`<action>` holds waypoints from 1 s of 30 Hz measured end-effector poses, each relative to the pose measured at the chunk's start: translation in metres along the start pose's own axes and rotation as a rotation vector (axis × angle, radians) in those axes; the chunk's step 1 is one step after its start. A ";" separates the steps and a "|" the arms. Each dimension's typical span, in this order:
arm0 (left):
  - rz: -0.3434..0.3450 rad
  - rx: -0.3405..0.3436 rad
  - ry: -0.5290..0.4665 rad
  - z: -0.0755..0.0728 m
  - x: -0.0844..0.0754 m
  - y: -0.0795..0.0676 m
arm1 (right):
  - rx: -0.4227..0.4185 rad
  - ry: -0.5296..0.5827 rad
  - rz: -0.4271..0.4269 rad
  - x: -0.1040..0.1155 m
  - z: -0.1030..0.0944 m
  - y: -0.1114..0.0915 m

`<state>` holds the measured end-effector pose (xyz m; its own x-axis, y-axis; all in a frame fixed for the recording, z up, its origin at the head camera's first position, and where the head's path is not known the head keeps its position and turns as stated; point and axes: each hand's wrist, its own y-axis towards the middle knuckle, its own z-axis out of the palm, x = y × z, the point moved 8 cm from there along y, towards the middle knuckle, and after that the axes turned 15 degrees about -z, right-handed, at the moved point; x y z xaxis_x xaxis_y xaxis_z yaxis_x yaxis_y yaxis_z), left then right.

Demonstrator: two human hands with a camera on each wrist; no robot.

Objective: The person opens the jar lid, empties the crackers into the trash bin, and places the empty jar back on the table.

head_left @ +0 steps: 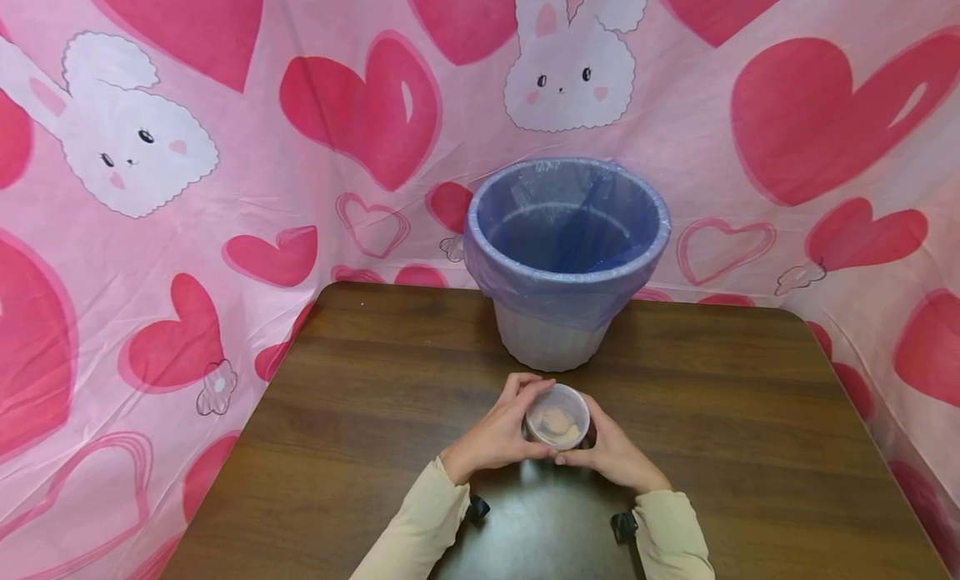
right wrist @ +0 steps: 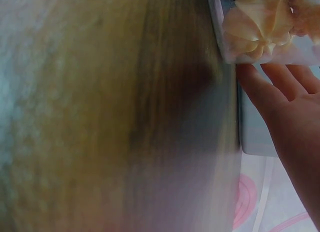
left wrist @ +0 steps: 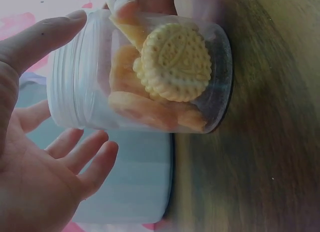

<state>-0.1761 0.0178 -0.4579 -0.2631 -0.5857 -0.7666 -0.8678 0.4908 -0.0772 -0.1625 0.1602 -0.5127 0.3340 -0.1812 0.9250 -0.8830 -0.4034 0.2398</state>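
Note:
A clear plastic jar [head_left: 557, 417] with several cookies inside is held between both hands in front of the bin. My left hand [head_left: 500, 431] grips its upper part, with the thumb and fingers at the ribbed, whitish top end. Around the opposite side curls my right hand [head_left: 617, 452], its fingertips on the jar's wall. The left wrist view shows a round, scalloped cookie [left wrist: 176, 62] pressed against the jar's side, with other golden pieces behind it. A swirled cookie [right wrist: 258, 23] is visible through the plastic in the right wrist view.
Behind the jar stands a white bin [head_left: 551, 338] lined with a blue plastic bag [head_left: 567, 290], open at the top. The brown wooden table [head_left: 360, 397] carries both. A pink cloth [head_left: 457, 147] with hearts and rabbits hangs around its back and sides.

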 end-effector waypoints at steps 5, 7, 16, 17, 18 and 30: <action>0.022 0.015 0.012 0.003 -0.003 0.002 | -0.003 0.002 -0.005 -0.001 0.000 0.000; 0.034 0.020 0.012 0.004 -0.004 0.003 | -0.004 -0.001 -0.004 -0.001 0.000 0.000; 0.059 0.038 0.065 0.007 -0.012 0.006 | -0.003 -0.025 0.005 -0.001 -0.001 -0.001; 0.060 0.037 0.072 0.007 -0.013 0.007 | -0.003 -0.026 0.005 -0.001 -0.001 -0.001; 0.058 0.040 0.075 0.007 -0.013 0.007 | -0.003 -0.025 0.005 -0.002 -0.001 -0.001; 0.036 0.061 0.135 0.013 -0.010 0.008 | -0.001 -0.031 0.007 -0.005 -0.001 0.000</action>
<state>-0.1752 0.0361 -0.4591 -0.3512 -0.6464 -0.6773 -0.8306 0.5489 -0.0932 -0.1646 0.1620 -0.5167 0.3377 -0.2118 0.9171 -0.8859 -0.4008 0.2337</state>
